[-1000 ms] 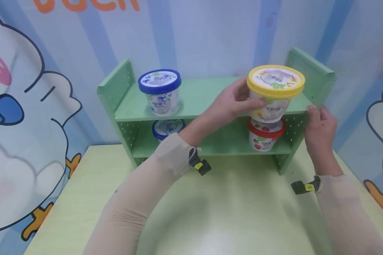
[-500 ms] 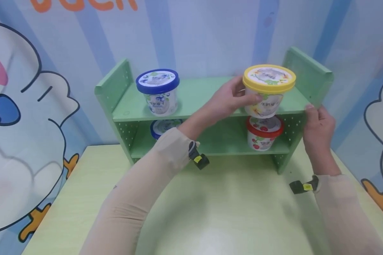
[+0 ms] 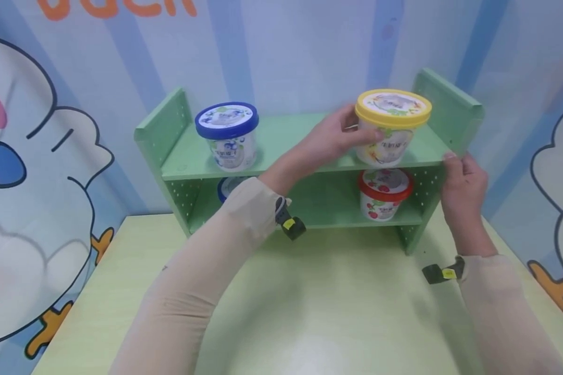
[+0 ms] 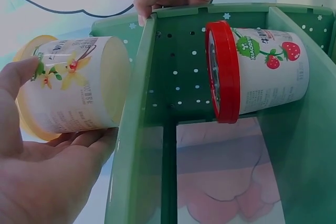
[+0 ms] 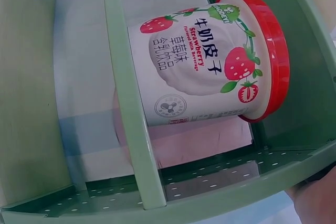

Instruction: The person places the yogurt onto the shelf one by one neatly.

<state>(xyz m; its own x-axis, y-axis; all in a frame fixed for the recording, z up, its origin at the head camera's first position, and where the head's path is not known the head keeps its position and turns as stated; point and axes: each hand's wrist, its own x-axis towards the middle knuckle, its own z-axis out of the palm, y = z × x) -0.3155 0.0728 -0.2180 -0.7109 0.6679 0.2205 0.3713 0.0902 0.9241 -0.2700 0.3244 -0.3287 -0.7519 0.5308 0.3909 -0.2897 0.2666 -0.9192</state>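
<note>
My left hand [image 3: 328, 139] grips a white tub with a yellow lid [image 3: 388, 140], thumb across its front and fingers round the far side. The tub is upright over the right part of the upper board of a green shelf [image 3: 281, 133]; in the left wrist view its base lies close to the board's edge, and I cannot tell whether they touch. My right hand [image 3: 464, 185] holds the shelf's right side panel near the upper board's front corner. Below, on the lower board, stands a strawberry tub with a red lid [image 3: 386, 202], printed "Strawberry" in the right wrist view [image 5: 199, 66].
A blue-lidded tub [image 3: 230, 138] stands at the left of the upper board. Another blue-lidded tub [image 3: 227, 186] below it is mostly hidden by my left arm. The shelf stands on a pale table [image 3: 319, 312] against a cartoon-printed backdrop [image 3: 300, 52].
The yellow-lidded tub has moved a little left and up in my left hand, closer over the upper board. My right hand stays on the side panel. The head view has shifted slightly.
</note>
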